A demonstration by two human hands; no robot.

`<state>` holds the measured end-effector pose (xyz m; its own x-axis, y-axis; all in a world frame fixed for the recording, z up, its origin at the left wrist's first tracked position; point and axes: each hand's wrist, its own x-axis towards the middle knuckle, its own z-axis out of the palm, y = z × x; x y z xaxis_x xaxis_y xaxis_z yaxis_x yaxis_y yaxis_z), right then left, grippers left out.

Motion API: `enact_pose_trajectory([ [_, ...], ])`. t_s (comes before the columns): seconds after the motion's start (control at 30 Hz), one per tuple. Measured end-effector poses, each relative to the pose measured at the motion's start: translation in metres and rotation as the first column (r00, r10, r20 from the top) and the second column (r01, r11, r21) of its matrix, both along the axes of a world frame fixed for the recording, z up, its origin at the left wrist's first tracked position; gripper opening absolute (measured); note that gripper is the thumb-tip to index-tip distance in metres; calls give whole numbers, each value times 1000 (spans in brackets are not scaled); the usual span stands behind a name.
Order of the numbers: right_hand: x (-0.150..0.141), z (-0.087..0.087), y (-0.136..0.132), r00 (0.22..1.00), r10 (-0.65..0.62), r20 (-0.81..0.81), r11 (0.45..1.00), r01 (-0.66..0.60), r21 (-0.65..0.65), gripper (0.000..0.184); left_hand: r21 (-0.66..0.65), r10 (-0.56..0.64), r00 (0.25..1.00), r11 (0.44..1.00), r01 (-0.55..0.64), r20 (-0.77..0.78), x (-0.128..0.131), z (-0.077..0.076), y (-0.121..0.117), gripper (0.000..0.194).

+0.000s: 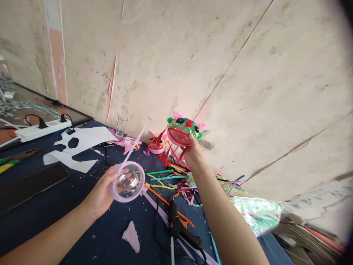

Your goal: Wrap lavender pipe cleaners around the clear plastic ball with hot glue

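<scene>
My left hand is closed around a clear plastic dome edged with lilac pipe cleaner, whose loose end sticks up to the right. My right hand holds up a colourful animal-face ornament with a green-trimmed face, black eyes, red nose, pink ears and a clear, red-rimmed mouth. Behind it, a similar pink and red ornament stands on the table against the wall. A lilac fuzzy fin-shaped piece lies at the front, left of a black glue gun.
Many coloured pipe cleaners lie in a pile, with iridescent film to the right. A phone, pliers, cut white paper, a power strip and a glass occupy the left. The glue gun's cord crosses the table.
</scene>
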<state>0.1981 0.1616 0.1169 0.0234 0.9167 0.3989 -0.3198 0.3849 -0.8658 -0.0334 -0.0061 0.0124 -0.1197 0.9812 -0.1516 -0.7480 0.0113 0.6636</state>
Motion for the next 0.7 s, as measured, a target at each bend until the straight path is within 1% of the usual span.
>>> enact_pose_trajectory([
  [0.07,3,6,-2,1000,20,15,999,-20,-26,36,2,-4,1000,1000,4,17,-1,-1,1,32],
  [0.2,10,19,-9,989,104,109,995,-104,-2,41,46,-60,996,997,57,64,-2,-4,2,34],
  [0.27,9,23,-14,982,124,140,992,-126,4,45,107,-124,989,988,115,84,-3,-3,0,38],
  [0.33,4,23,-22,979,140,149,990,-140,-6,47,200,-222,972,958,204,72,-3,-1,-4,46],
  [0.43,-12,16,-40,972,182,150,983,-178,-35,50,315,-371,929,882,352,2,-2,4,-13,61],
  [0.5,-26,6,-56,963,221,155,975,-216,-53,50,347,-436,899,838,422,-39,0,7,-18,67],
  [0.6,-47,-11,-79,941,303,148,951,-290,-103,51,346,-485,866,797,496,-123,2,11,-23,67],
  [0.7,-63,-27,-97,895,428,123,896,-403,-185,52,326,-504,829,762,559,-244,2,11,-25,64],
])
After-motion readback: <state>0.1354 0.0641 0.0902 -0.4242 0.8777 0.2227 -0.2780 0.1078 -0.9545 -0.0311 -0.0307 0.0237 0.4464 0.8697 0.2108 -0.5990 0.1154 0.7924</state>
